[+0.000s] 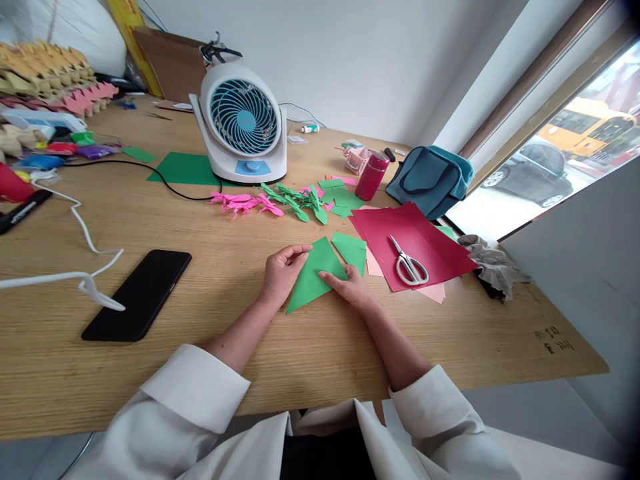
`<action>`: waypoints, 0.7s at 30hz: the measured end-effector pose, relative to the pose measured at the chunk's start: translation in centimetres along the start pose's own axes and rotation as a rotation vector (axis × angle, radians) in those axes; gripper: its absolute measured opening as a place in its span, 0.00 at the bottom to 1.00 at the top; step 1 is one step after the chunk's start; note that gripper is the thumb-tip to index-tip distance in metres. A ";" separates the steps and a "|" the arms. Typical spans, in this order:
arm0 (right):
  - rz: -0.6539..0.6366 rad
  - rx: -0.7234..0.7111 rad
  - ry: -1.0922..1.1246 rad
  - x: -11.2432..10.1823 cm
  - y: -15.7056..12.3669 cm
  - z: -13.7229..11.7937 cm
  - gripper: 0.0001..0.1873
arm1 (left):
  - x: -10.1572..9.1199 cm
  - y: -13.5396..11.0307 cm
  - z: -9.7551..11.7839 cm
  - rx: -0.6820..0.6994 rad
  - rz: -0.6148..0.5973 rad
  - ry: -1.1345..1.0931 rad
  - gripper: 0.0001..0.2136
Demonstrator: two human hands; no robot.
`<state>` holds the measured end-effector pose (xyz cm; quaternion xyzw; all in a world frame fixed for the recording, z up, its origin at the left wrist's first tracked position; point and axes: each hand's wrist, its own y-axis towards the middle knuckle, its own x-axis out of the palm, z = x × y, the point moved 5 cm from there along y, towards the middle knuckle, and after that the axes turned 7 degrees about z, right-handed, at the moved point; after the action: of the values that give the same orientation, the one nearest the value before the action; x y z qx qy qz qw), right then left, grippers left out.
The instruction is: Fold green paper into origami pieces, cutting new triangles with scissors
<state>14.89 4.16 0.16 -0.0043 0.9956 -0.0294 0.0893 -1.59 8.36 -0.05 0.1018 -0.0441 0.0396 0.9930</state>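
Bright daylight enters from the window (550, 167) at right, shadows are soft, and the edges bend wide-angle.

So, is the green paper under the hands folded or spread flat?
Folded: the green paper lies as a triangle, left hand at its edge, right hand pressing it flat.

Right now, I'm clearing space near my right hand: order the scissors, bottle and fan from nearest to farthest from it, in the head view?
1. Scissors, just right of the right hand, on red paper.
2. Bottle, farther back, slightly right.
3. Fan, far back left.
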 end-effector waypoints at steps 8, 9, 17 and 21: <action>0.033 0.000 -0.139 0.0 -0.2 -0.1 0.21 | -0.2 0.2 0.0 0.008 0.042 -0.021 0.14; 0.043 0.008 -0.146 0.0 -0.2 -0.1 0.21 | -0.1 0.3 -0.1 0.000 0.042 -0.040 0.16; 0.071 -0.033 -0.073 -0.2 0.1 0.2 0.19 | 0.1 -0.2 -0.1 -0.028 0.013 0.040 0.16; 0.057 -0.053 -0.061 -0.1 -0.1 -0.3 0.20 | -0.1 -0.3 0.3 0.005 0.036 0.079 0.16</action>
<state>14.97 4.12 0.49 0.0206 0.9925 -0.0002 0.1204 -1.66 7.99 0.16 0.1018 -0.0069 0.0617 0.9929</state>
